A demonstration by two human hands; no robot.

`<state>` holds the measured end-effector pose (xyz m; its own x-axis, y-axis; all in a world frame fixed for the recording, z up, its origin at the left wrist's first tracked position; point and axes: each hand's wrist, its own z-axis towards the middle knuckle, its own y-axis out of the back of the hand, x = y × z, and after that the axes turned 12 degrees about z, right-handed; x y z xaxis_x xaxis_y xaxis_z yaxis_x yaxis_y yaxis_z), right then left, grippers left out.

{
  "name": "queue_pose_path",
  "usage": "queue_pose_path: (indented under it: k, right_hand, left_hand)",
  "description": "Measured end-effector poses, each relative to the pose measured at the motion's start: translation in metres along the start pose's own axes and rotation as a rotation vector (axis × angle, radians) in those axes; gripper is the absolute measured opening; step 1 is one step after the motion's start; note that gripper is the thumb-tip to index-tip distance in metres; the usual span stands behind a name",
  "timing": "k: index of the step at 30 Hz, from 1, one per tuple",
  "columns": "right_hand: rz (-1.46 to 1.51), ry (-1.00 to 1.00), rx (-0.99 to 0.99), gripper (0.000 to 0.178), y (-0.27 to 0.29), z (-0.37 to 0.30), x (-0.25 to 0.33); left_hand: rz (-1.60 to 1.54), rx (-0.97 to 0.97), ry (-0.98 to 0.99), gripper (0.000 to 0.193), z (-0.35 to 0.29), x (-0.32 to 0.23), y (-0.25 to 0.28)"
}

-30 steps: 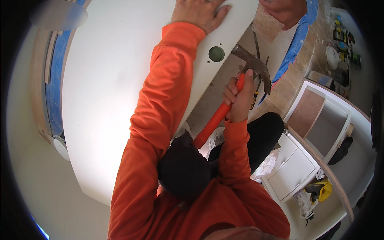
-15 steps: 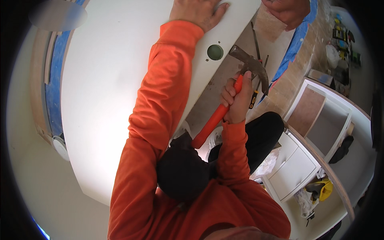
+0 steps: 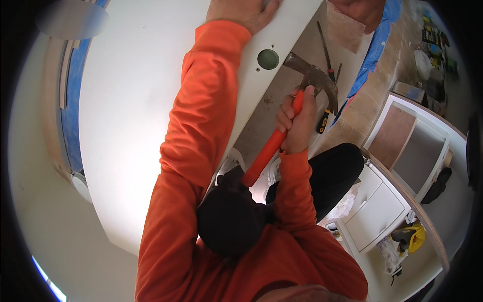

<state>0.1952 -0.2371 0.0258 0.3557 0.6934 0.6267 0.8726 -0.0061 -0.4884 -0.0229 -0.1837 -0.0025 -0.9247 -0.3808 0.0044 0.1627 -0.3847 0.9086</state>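
Left hand (image 3: 241,11) lies palm down on white panel (image 3: 131,100), grasping nothing; fingertips cropped off. Right hand (image 3: 297,121) is clenched round red handle of hammer (image 3: 268,147), choked up, thumb near the head. Hammer head is just right of panel, about level with panel's round hole (image 3: 267,59), face toward panel edge, claw away; cannot tell if it touches. Someone else's hand (image 3: 362,10) is past panel's right edge at the far end, by brown board (image 3: 347,30); its grip unclear. Screwdriver (image 3: 322,122) is right of panel, past the hammer, near blue sheet (image 3: 370,68). Handling, my judgement: left palm should press flat and steady, well apart from the hammer face; the high right grip suits control over force, so short, light moves would be best from there; a fuller swing would want a lower grip. Face should stay square and off the panel's white surface and hole rim, as both could chip. Other person's fingers need room too.
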Motion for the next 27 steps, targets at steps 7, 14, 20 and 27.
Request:
queue_pose_path:
  k: [7,14,20,27]
  right_hand:
    - [0.018,0.054,-0.058,0.040,-0.009,-0.003,-0.002]
    - [-0.001,0.033,-0.080,0.040,-0.005,-0.009,-0.003]
    - [0.005,-0.012,-0.043,0.039,0.002,-0.008,-0.003]
    - [0.047,-0.037,-0.003,0.039,0.006,-0.009,-0.012]
  left_hand:
    - [0.063,-0.003,-0.031,0.048,0.000,0.000,0.000]
    - [0.090,0.039,-0.032,0.048,0.000,0.001,0.007]
    - [0.084,0.058,-0.048,0.048,0.003,0.000,0.004]
    - [0.085,0.076,-0.056,0.048,0.003,0.003,0.002]
